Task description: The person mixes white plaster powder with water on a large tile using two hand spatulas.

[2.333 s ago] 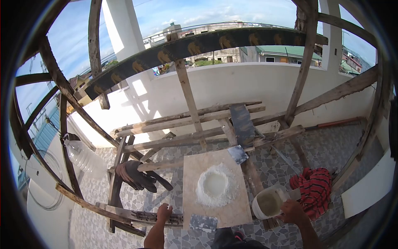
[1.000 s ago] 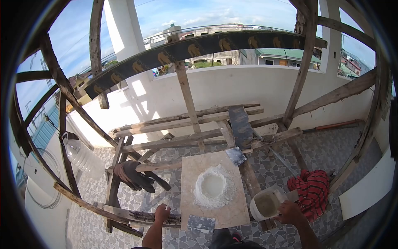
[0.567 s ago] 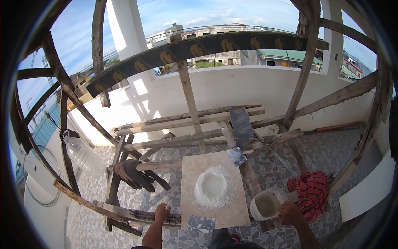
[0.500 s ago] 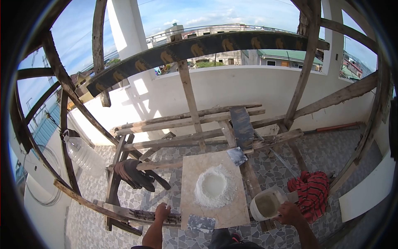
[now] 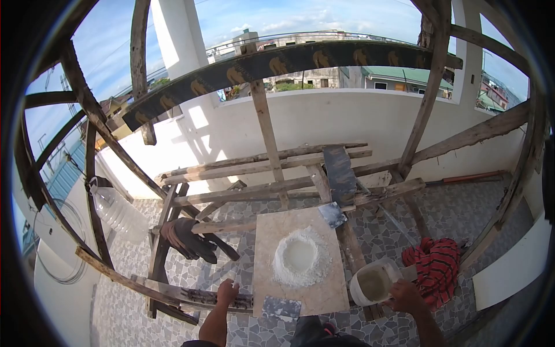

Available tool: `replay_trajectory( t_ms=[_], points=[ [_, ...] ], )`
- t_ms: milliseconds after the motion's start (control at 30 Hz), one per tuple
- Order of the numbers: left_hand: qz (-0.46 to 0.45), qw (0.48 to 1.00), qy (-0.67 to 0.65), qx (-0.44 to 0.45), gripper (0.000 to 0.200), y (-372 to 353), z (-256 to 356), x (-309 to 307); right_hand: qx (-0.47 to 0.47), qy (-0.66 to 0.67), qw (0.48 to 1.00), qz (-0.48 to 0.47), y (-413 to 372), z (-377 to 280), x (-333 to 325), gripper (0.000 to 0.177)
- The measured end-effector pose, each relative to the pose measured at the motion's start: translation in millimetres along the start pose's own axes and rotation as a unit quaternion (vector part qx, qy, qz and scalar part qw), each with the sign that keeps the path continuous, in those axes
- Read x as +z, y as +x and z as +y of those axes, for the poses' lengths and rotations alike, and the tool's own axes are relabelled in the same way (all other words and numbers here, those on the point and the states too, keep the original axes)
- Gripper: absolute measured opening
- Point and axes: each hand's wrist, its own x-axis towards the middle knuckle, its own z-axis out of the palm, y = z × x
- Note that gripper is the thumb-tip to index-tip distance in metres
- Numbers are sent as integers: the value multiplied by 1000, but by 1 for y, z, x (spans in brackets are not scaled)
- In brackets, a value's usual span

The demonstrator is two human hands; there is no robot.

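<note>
One beige, stone-like board (image 5: 266, 240) is set between left hand (image 5: 228, 292) and right hand (image 5: 404, 296), long axis running fore-aft. On it, forward of both, a ring of white powder (image 5: 321, 260) is filled with milky liquid (image 5: 299, 256); left hand is nearer. A whitish plastic container (image 5: 355, 290) is gripped by the right hand, just beside the board. Left is loosely curled; whether anything's held can't be told.

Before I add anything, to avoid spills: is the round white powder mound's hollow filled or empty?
Filled, at least partly: smooth pale liquid shows inside the white powder ring.
</note>
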Motion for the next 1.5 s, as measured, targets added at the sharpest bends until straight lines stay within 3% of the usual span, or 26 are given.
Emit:
replay_trajectory(
  t_ms=[1500],
  points=[
    [-20, 1000, 15, -10, 38, 0, 8, -7, -2, -4, 1000, -18, -1, -3, -7, 35]
  ],
)
